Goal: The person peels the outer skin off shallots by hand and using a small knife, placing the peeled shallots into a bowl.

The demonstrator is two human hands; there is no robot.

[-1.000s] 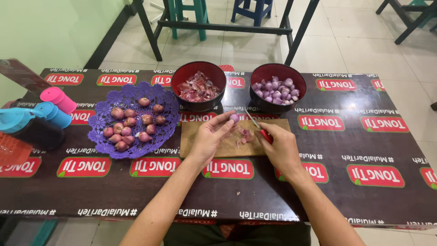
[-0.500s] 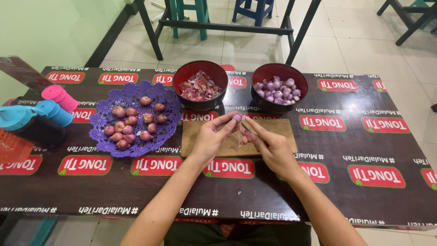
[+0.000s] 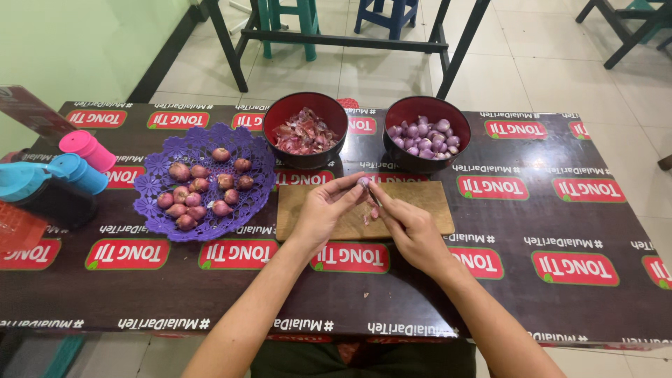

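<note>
Both forearms reaching forward, left hand (image 3: 323, 210) and right hand (image 3: 409, 227) meeting fingertip to fingertip, fingers pinched

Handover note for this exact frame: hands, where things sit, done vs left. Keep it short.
Left hand pinches a small shallot over the wooden cutting board. Right hand works at the same shallot with its fingertips; whether it holds a blade I cannot tell.
Done: peeled shallots in the right dark bowl; skins in the left dark bowl.
Left: about a dozen unpeeled shallots on the purple lace tray.
</note>
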